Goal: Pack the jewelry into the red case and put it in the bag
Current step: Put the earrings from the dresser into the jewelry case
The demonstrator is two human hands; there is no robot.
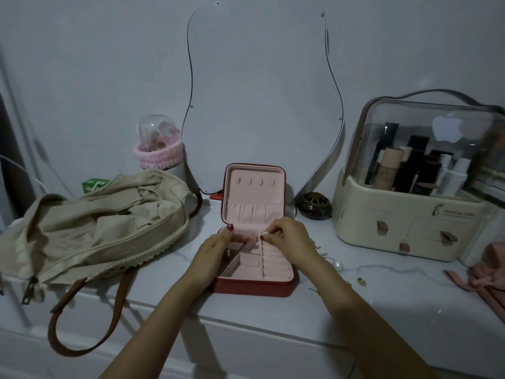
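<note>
Now both hands work inside the open red zip case with pink velvet lining [254,287].
Left hand [216,246] grips its rim; right hand [287,236] pinches a small pale ring [264,233], hands slightly apart.

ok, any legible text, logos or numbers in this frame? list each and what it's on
No text is legible.
Cream cosmetics organizer: small logo with a line of print on the front, too blurred to read.
Its clear lid: white apple-shaped mark, no words.
Green box behind the beige bag: markings too small to read.
Bottles inside: labels unreadable.
</note>
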